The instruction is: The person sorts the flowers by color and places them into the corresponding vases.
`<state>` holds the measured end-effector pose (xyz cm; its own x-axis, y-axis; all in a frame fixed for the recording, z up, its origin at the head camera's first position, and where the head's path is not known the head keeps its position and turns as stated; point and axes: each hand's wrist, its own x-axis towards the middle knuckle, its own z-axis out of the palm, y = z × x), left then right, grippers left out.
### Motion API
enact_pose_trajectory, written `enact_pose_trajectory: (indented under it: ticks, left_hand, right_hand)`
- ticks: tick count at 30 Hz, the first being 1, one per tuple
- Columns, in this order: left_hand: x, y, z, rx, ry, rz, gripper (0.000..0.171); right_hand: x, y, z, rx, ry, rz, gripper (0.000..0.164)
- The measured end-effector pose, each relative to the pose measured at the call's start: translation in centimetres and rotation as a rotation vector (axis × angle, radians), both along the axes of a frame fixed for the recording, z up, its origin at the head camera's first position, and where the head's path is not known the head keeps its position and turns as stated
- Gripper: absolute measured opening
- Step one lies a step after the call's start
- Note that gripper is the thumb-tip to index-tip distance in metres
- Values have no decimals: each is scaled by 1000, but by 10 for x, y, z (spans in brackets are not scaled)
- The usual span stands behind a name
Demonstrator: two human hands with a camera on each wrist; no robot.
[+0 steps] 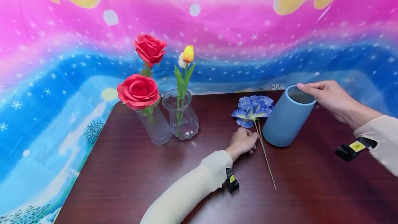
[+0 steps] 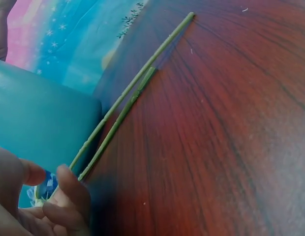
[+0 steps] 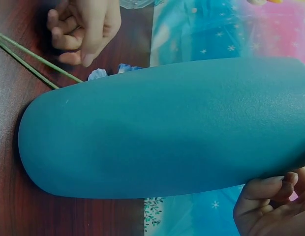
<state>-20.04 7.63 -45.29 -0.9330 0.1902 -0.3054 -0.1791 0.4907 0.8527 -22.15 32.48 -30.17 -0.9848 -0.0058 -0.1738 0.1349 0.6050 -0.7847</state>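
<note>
Blue flowers (image 1: 253,109) lie on the bench (image 1: 118,168), blooms twd the backdrop, their 2 thin stems (image 1: 264,155) running back twd the person; left wrist view shows 1 stem end reaching past the other. L hand (image 1: 243,141) is low, right beside the stems just under the blooms; its fingers (image 2: 69,191) are loosely bent w/ a gap to the thumb, no grip visible, & can't tell if they touch a stem. Blue vase (image 1: 287,120) stands on the bench just R of the flowers, base down, mouth up; can't tell if blooms touch its side. R hand (image 1: 337,99) holds it at the top: thumb on the rim, the other fingers bent against the outer wall. Farther L, well apart from the flowers, are 2 clear vases side by side: the wide glass vase (image 1: 190,125) w/ 1 yellow-orange tulip (image 1: 188,54) & 1 white tulip (image 1: 181,60), then the narrow glass vase (image 1: 157,132) w/ 2 red roses, upper rose (image 1: 150,49) & lower rose (image 1: 139,91). Both arms have cream sleeves (image 1: 192,182), each w/ a black strap (image 1: 232,180) nr the cuff. Behind: pink/blue backdrop (image 1: 224,37) w/ snowflakes & yellow butterflies.
</note>
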Motion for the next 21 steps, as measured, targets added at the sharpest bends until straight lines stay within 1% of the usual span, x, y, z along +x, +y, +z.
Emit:
enact_pose_trajectory:
  ticks: [2, 6, 17, 21]
  left_hand:
    - [0, 3, 0, 29, -17, 0, 38]
    - [0, 7, -1, 26, -22, -2, 40]
    - [-1, 15, 1, -107, -16, -22, 33]
    - [0, 14, 1, -133, 2, -27, 32]
  right_hand:
    - [-1, 1, 0, -2, -3, 2, 12]
    - [-2, 0, 0, -6, -5, 2, 13]
    - [2, -2, 3, 3, -10, 9, 12]
    - [1, -2, 2, 4, -5, 6, 12]
